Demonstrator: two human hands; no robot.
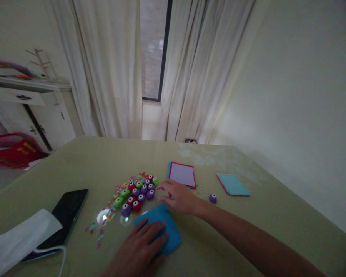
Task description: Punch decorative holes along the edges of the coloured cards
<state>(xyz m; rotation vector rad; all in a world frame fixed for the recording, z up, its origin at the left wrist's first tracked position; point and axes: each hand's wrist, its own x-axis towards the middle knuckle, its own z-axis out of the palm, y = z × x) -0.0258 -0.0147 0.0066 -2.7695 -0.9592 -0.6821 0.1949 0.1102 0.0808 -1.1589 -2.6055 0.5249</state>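
Note:
My left hand lies with spread fingers on top of a blue felt square near the front of the table. Just beyond that square, my right hand reaches left with thumb and fingers apart and nothing visible between them. Its fingertips are beside a cluster of small purple, red and green balls with eye-like spots; a purple ball and a green one sit at the near left. Small colourful bits are scattered along the cluster's left side. A single purple ball stands apart, right of my right hand.
A lilac square with red edging and a light blue square lie farther back. At left, a white face mask partly covers a black phone. A clear round disc lies near the balls.

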